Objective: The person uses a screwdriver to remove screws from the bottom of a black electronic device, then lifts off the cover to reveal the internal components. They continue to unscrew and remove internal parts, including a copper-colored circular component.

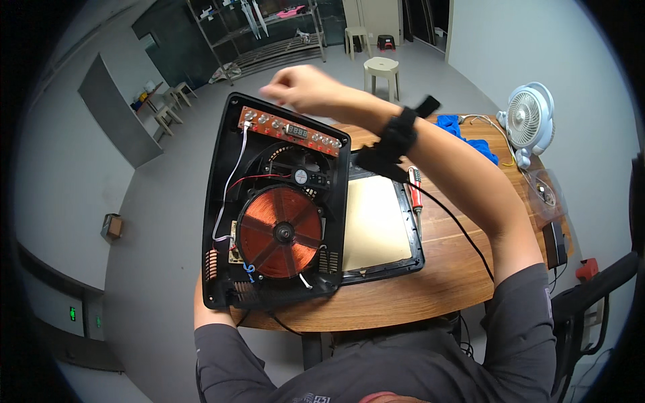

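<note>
Open black housing (216, 201) tilted up at left side of desk (443, 275)

Copper coil (269, 208) and far-end button board (289, 131) exposed in housing. Right hand (302, 88) is placed just beyond the far edge, fingers curled; whether anything is gripped can't be told. Left hand is hidden behind housing, grasp can't be told. Black-framed panel (376, 225) is laid on desk just right of housing; red-handled screwdriver (415, 191) is set beside panel's right edge.
</note>
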The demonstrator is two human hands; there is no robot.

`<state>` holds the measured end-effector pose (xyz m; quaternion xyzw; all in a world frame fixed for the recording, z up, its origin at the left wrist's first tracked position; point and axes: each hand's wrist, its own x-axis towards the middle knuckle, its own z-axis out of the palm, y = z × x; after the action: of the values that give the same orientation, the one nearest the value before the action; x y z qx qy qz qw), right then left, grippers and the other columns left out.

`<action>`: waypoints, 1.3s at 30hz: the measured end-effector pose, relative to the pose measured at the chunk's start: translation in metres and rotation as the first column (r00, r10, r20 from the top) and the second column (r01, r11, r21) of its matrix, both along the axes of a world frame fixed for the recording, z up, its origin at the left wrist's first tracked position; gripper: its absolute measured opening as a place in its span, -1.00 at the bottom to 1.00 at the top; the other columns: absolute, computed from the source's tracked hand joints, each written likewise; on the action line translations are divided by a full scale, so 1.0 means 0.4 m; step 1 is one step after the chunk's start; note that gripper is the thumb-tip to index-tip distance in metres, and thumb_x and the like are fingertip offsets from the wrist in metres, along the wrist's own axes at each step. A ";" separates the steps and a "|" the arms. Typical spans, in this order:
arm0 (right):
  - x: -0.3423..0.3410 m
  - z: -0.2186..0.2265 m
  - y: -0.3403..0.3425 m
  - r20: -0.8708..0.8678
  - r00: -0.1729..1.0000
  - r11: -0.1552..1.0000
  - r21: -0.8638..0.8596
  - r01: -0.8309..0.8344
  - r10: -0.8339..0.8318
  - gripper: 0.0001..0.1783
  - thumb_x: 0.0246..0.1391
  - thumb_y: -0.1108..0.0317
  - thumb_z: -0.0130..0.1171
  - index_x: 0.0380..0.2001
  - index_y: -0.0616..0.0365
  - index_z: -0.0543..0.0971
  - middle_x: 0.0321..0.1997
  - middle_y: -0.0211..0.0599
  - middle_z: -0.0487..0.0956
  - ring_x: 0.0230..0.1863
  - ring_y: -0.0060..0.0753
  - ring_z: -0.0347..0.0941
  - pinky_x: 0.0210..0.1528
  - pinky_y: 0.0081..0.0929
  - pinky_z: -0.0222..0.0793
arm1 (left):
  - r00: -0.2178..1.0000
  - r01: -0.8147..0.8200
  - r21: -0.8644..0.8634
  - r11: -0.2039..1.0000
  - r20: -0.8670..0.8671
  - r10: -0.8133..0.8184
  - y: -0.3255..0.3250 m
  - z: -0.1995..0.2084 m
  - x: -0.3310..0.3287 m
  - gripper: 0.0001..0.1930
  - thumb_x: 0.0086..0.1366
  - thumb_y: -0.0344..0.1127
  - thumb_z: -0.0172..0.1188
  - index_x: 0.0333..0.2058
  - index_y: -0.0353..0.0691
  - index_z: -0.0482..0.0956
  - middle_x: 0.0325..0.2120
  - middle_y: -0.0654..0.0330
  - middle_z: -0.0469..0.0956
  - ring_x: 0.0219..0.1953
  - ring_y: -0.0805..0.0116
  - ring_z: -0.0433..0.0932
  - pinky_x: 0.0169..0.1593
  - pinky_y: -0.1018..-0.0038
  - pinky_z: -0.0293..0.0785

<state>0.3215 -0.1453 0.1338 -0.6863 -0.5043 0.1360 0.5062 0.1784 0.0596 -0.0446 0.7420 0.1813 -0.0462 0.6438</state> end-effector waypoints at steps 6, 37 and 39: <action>0.274 -0.215 -0.235 -0.047 0.957 0.952 -0.122 0.280 -0.287 -0.61 0.34 0.09 0.16 -0.05 0.23 0.64 -0.22 -0.31 0.63 -0.26 -0.57 0.50 -0.24 -0.51 0.49 | 1.000 0.007 0.025 1.000 -0.004 -0.007 -0.008 0.012 0.013 -0.66 0.53 -0.16 0.00 -0.09 -0.36 0.59 -0.23 0.19 0.61 -0.16 0.42 0.60 0.06 0.42 0.59; 0.196 -0.377 -0.304 -0.681 0.716 0.974 -0.018 -0.225 0.153 -0.68 0.41 0.32 0.09 0.04 0.35 0.61 -0.09 -0.35 0.65 -0.09 -0.57 0.55 0.08 -0.54 0.50 | 0.997 0.019 0.108 0.994 -0.070 -0.011 -0.004 0.090 -0.006 -0.62 0.52 -0.14 0.03 -0.05 -0.40 0.58 -0.21 0.15 0.63 -0.19 0.43 0.63 -0.01 0.44 0.65; 0.191 -0.357 -0.317 -0.666 0.736 0.981 -0.033 -0.189 0.120 -0.68 0.41 0.30 0.12 0.02 0.35 0.60 -0.12 -0.40 0.64 -0.15 -0.66 0.51 -0.02 -0.63 0.48 | 0.998 0.037 0.098 0.994 -0.063 -0.031 -0.004 0.078 0.011 -0.62 0.52 -0.14 0.03 -0.05 -0.40 0.58 -0.21 0.15 0.63 -0.19 0.43 0.63 -0.02 0.44 0.65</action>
<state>0.3979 -0.2722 -0.0088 -0.5734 -0.3403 0.4362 0.6042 0.1827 0.0580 -0.0135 0.7743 0.1903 -0.0709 0.5993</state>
